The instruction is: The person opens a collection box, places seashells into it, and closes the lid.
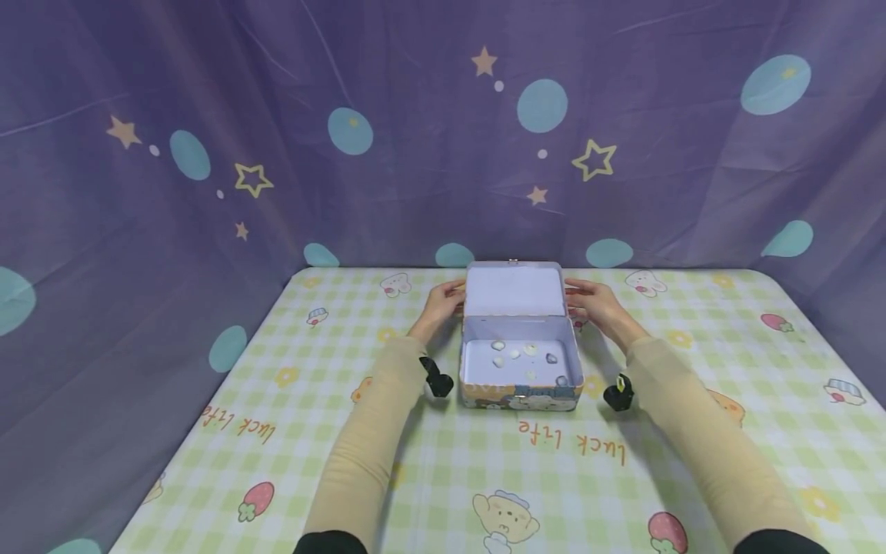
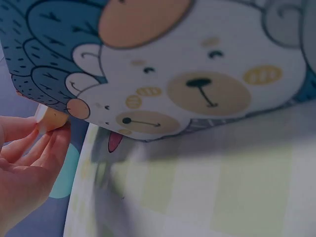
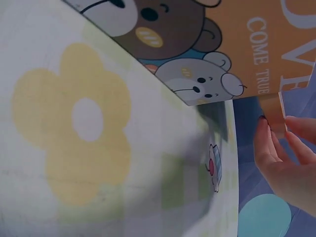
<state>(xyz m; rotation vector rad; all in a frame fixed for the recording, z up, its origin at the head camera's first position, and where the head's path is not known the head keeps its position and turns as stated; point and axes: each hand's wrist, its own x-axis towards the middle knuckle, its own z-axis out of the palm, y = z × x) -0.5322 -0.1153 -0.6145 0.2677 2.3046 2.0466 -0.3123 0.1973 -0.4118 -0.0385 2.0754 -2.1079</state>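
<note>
A hinged rectangular tin box [image 1: 521, 398] with printed cartoon bears stands on the table, its lid [image 1: 515, 289] raised at the back and its pale inside facing me. On the floor of the box lie several small whitish and grey pieces like pebbles or shells [image 1: 551, 358], too small to tell which. My left hand [image 1: 441, 305] is at the lid's left side; in the left wrist view its thumb and fingers pinch the orange lid edge [image 2: 52, 118]. On the opposite side my right hand [image 1: 601, 305] pinches the lid's right edge [image 3: 273, 112] between thumb and fingers.
A green-and-white checked cloth [image 1: 277, 438] with cartoon prints covers the table. Purple curtain [image 1: 429, 192] with stars and blue spots hangs behind the table and along its sides. Dark wrist devices [image 1: 438, 381] sit at both wrists, beside the box.
</note>
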